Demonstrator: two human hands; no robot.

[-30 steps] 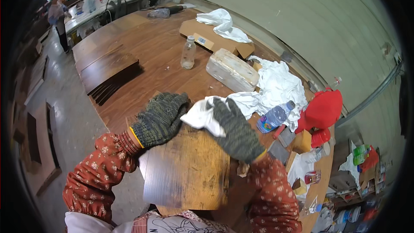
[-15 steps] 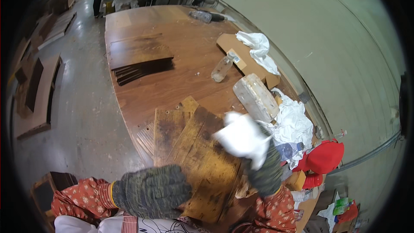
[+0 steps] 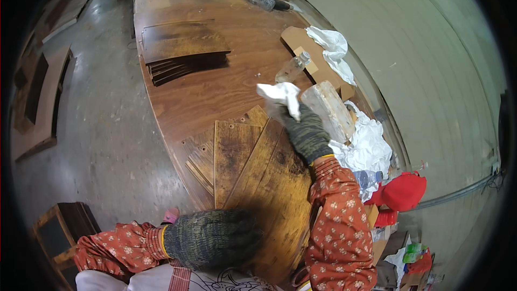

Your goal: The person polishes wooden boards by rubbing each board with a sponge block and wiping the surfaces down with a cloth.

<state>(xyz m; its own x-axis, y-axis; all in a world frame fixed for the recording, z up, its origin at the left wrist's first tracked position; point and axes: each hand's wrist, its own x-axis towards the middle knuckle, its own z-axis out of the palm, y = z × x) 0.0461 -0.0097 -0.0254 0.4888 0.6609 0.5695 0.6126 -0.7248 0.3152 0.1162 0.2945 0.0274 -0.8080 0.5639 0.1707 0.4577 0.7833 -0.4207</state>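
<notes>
My right hand [image 3: 307, 132], in a dark knitted glove, is closed on a crumpled white cloth [image 3: 283, 94]. It reaches over the far end of a stained wooden board [image 3: 269, 183]. Beneath that board, other brown planks fan out, one of them a plank [image 3: 231, 153] at its left. My left hand [image 3: 212, 238], gloved alike, lies at the near left edge of the top board. Its fingers are dark and smeared, so their grip does not show.
A stack of brown boards [image 3: 186, 43] sits farther back on the wooden table [image 3: 199, 94]. Along the right lie a clear bottle [image 3: 293, 67], a cloudy plastic container [image 3: 329, 110], cardboard [image 3: 301, 40], white cloths [image 3: 369, 140] and a red cap [image 3: 404, 191]. Wooden panels [image 3: 48, 97] lie on the floor at left.
My right hand has moved forward with the white cloth, past the far end of the top board. My left hand has shifted slightly right and nearer to me. The whole view has tilted downward.
</notes>
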